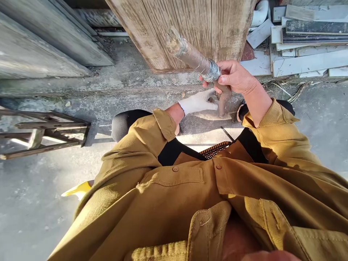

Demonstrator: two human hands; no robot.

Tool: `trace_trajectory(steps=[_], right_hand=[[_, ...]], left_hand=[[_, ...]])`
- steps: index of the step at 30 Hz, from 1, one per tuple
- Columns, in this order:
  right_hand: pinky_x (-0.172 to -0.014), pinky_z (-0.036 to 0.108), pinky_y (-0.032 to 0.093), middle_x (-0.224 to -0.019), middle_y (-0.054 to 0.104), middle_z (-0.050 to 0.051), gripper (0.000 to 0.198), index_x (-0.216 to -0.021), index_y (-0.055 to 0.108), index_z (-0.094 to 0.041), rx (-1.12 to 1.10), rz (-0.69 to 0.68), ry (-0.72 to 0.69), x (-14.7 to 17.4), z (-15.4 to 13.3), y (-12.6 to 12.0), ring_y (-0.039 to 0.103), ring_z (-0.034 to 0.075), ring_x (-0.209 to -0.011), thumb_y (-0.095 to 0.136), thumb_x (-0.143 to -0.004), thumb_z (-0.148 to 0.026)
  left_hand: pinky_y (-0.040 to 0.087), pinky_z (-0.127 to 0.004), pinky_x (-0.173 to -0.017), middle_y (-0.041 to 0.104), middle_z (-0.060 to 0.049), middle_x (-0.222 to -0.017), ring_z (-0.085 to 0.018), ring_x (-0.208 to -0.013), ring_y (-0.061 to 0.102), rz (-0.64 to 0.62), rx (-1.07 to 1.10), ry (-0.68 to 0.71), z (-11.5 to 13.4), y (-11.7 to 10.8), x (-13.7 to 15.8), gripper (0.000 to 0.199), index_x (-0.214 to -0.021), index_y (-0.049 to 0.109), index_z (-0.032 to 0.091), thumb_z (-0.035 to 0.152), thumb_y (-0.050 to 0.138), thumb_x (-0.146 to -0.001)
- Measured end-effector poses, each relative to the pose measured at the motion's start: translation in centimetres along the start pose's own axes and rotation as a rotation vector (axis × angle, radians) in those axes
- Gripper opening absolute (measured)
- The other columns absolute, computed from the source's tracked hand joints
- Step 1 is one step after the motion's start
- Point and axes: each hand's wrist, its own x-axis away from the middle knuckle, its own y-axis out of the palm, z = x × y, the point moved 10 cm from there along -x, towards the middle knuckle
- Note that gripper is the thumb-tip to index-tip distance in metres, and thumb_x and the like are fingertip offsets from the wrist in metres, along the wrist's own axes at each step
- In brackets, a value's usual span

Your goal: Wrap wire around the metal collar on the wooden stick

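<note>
A thick brown forked stick (191, 56) is held at a slant, its pale, rough-cut end pointing to the upper left. Thin silvery wire (211, 71) is wound round its middle in many turns. My bare right hand (231, 75) grips the stick at the winding, thumb on top beside the wire and fingers partly hidden behind. My left hand (199, 102), in a white glove, is just below, beside the lower fork. Its thumb and forefinger are apart and curved toward the stick; whether they touch it I cannot tell.
A weathered plank panel (195, 21) stands right beyond the stick. Grey boards (40, 47) lean at the upper left, above a wooden frame (51, 130). Stacked planks (304, 47) and a white pipe (260, 14) are at the upper right. Something yellow (78, 189) lies at the lower left.
</note>
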Motion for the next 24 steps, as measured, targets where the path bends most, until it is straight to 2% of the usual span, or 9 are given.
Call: trace_trajectory(steps=[4, 8, 11, 14, 16, 18, 20, 24], right_hand=[[-0.048, 0.02, 0.05, -0.098, 0.081, 0.011, 0.052, -0.11, 0.075, -0.006, -0.06, 0.011, -0.032, -0.4, -0.6, 0.5, 0.058, 0.008, -0.055, 0.097, -0.085, -0.046], [-0.047, 0.018, 0.048, -0.104, 0.08, 0.014, 0.056, -0.102, 0.076, -0.007, -0.062, 0.136, -0.029, -0.2, -1.3, 0.0, 0.071, 0.016, -0.078, 0.102, -0.079, -0.051], [-0.051, 0.019, 0.048, -0.105, 0.08, 0.01, 0.047, -0.102, 0.077, -0.01, -0.055, 0.253, 0.044, 0.5, -1.4, -0.7, 0.073, 0.018, -0.088, 0.102, -0.079, -0.043], [-0.056, 0.02, 0.047, -0.103, 0.078, 0.005, 0.035, -0.1, 0.073, -0.014, -0.037, 0.416, 0.081, 1.4, -2.0, -2.3, 0.07, 0.016, -0.089, 0.096, -0.085, -0.035], [-0.057, 0.02, 0.046, -0.101, 0.078, 0.003, 0.036, -0.097, 0.069, -0.016, -0.038, 0.504, 0.072, 2.0, -2.6, -3.7, 0.067, 0.014, -0.087, 0.096, -0.084, -0.035], [-0.058, 0.021, 0.045, -0.099, 0.078, 0.002, 0.039, -0.098, 0.066, -0.017, -0.05, 0.572, 0.048, 2.6, -3.2, -5.3, 0.065, 0.014, -0.087, 0.097, -0.081, -0.035], [-0.059, 0.021, 0.044, -0.096, 0.077, 0.0, 0.04, -0.097, 0.065, -0.019, -0.045, 0.651, 0.011, 3.4, -3.9, -7.2, 0.062, 0.014, -0.086, 0.097, -0.08, -0.035], [-0.063, 0.023, 0.045, -0.093, 0.076, 0.001, 0.035, -0.09, 0.063, -0.021, -0.02, 0.758, -0.026, 4.8, -4.9, -9.6, 0.058, 0.013, -0.083, 0.094, -0.084, -0.036]], left_hand=[[0.057, -0.041, -0.104, 0.077, -0.011, -0.123, -0.031, -0.118, 0.069, -0.053, 0.13, -0.004, 0.8, 1.1, 0.2, 0.058, -0.125, 0.069, 0.015, 0.06, 0.073, -0.088], [0.058, -0.04, -0.099, 0.077, -0.008, -0.112, -0.027, -0.106, 0.07, -0.061, 0.109, -0.041, 0.8, 1.2, 0.6, 0.044, -0.112, 0.071, 0.016, 0.054, 0.069, -0.089], [0.058, -0.04, -0.1, 0.079, -0.007, -0.109, -0.026, -0.105, 0.072, -0.054, 0.028, -0.063, -0.1, 1.0, 0.7, 0.038, -0.106, 0.073, 0.017, 0.049, 0.068, -0.087], [0.057, -0.039, -0.11, 0.079, -0.01, -0.128, -0.027, -0.122, 0.073, -0.009, -0.012, -0.013, -0.9, 0.6, 0.8, 0.042, -0.123, 0.073, 0.017, 0.04, 0.063, -0.089], [0.054, -0.039, -0.115, 0.072, -0.012, -0.148, -0.027, -0.138, 0.068, 0.037, -0.02, 0.018, -1.3, 0.2, 0.9, 0.059, -0.145, 0.064, 0.019, 0.034, 0.06, -0.088], [0.054, -0.039, -0.117, 0.064, -0.013, -0.161, -0.027, -0.146, 0.063, 0.063, -0.048, 0.011, -1.8, -0.2, 1.3, 0.074, -0.159, 0.052, 0.02, 0.032, 0.061, -0.087], [0.054, -0.041, -0.117, 0.064, -0.013, -0.16, -0.028, -0.143, 0.065, 0.067, -0.099, -0.031, -2.0, -0.6, 1.7, 0.074, -0.16, 0.051, 0.021, 0.032, 0.062, -0.088], [0.056, -0.043, -0.112, 0.076, -0.01, -0.139, -0.029, -0.123, 0.074, 0.138, -0.171, -0.138, -2.1, -2.6, 2.4, 0.061, -0.15, 0.062, 0.021, 0.033, 0.064, -0.09]])
